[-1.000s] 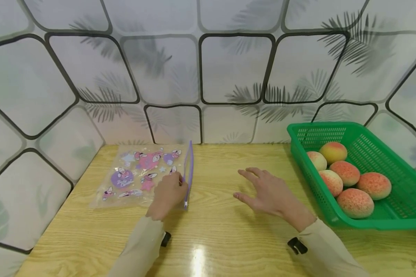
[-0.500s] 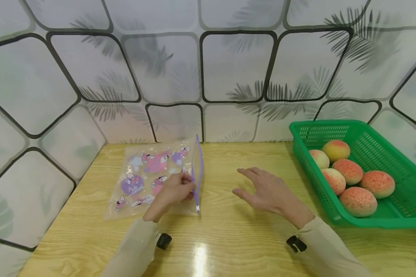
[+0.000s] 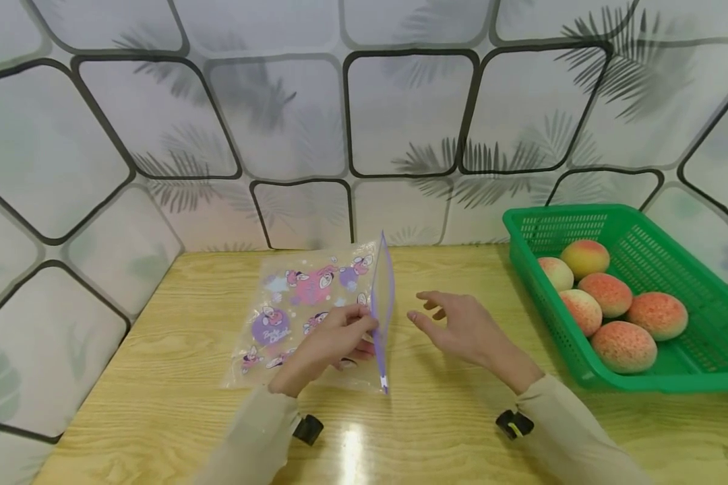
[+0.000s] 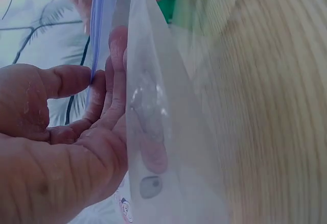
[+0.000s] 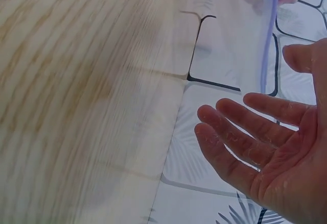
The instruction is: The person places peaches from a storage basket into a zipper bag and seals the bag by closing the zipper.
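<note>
A clear zip bag (image 3: 297,289) printed with pink and purple cartoon figures lies in the middle left of the table, its purple zip edge raised and parted. My left hand (image 3: 336,337) pinches that edge between thumb and fingers. In the left wrist view the thumb of the left hand (image 4: 66,112) presses the purple strip (image 4: 102,25) against the index finger. My right hand (image 3: 467,330) hovers just right of the bag's mouth, holding nothing. Seen from the right wrist, the fingers of the right hand (image 5: 255,142) are loosely spread, close to the purple edge (image 5: 271,40).
On the right stands a green plastic basket (image 3: 718,316) with several peaches (image 3: 623,347) inside. A patterned wall covering (image 3: 412,114) rises behind the wooden table (image 3: 158,431).
My left hand has drawn the bag to the right, close to the right hand, and its mouth has widened. The right hand's fingers have bent slightly; the hand has hardly moved.
</note>
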Tool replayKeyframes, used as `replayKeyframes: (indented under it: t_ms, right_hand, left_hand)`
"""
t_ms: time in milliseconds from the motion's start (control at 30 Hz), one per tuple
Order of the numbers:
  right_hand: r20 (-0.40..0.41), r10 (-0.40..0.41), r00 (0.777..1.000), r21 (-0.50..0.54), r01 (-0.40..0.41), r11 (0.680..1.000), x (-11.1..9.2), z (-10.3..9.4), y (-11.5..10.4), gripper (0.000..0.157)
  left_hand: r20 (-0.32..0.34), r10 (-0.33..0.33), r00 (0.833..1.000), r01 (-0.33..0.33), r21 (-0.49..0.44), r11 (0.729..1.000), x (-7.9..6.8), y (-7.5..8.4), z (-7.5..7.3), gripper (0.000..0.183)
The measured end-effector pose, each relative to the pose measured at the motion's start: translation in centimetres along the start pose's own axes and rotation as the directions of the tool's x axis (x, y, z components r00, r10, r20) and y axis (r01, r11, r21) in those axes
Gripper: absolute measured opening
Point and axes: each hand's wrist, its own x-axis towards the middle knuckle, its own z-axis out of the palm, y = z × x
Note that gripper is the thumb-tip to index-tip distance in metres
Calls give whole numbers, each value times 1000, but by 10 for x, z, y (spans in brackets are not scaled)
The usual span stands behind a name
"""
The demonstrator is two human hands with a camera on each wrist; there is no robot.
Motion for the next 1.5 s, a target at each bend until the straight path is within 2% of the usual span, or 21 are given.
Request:
replayKeyframes:
  t_ms: [100,200,267,367,467,567,767,833,967,1133,1233,1300,1400,1500]
  right_hand:
    - [-28,14,999,61,-13,998,2,1,-1,52]
    - [-51,70,996,165,-61,984,4,2,-2,47]
    - [-53,121,991,265,-103,959,6,3,-3,44]
    - [-37,189,981,413,-157,897,8,4,-6,40]
    - [-28,220,975,491,-179,853,10,5,-7,36]
    - [-38,233,972,508,-181,842,11,5,-9,32]
    - [-59,222,973,522,-160,838,11,9,-13,30]
    - [-53,213,976,529,-153,834,11,9,-14,31]
    - [-44,211,976,541,-155,827,11,9,-15,31]
    - [-37,213,976,542,-159,825,11,8,-15,31]
    - [-52,221,974,517,-163,840,10,6,-14,32]
    - [-94,231,968,479,-160,863,9,5,-12,31]
    - [-179,238,954,409,-148,901,7,2,-7,25]
    - [-271,165,948,315,-74,946,4,1,-1,18]
  left_hand:
    - [52,37,998,-35,-36,999,0,1,7,19]
    - [99,63,993,-57,-61,997,-1,1,12,18]
    - [130,76,989,-66,-79,995,0,1,16,17]
    - [172,102,980,-83,-115,990,1,1,21,19]
    - [199,105,974,-76,-148,986,3,0,23,22]
    - [174,101,979,-75,-151,986,3,1,26,24]
    - [55,118,991,-111,-126,986,6,7,32,38]
    - [48,126,991,-120,-119,986,8,8,33,40]
    - [50,132,990,-126,-104,986,9,9,35,34]
    - [23,140,990,-138,-88,987,11,9,37,25]
    - [-8,142,990,-142,-77,987,11,8,37,20]
    - [-38,143,989,-146,-83,986,10,7,36,17]
    - [-100,123,987,-137,-154,978,9,7,33,14]
    - [-174,91,981,-132,-243,961,8,8,29,13]
